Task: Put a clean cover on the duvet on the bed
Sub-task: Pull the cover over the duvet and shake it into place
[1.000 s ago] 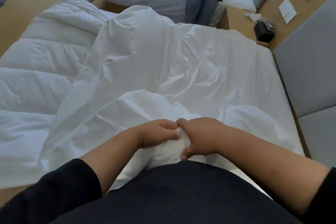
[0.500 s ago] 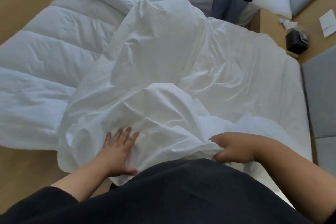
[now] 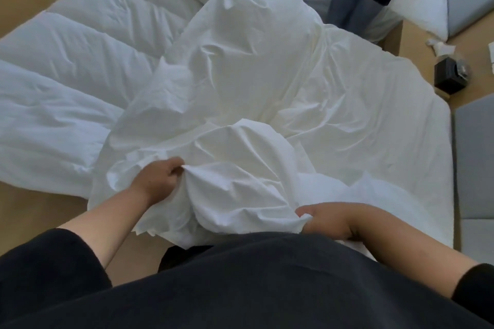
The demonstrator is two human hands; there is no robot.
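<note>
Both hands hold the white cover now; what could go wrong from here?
1. The quilted duvet hangs off the bed toward the floor; pulling might slide it off.
2. The left hand and right hand grip bunched folds of the cover, perhaps not its opening, so it may twist.

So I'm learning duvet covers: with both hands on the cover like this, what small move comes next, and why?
Probably draw the hands apart to open the cover's near edge. The left hand and right hand both pinch bunched folds, and most of the quilted duvet lies uncovered to the left.
</note>
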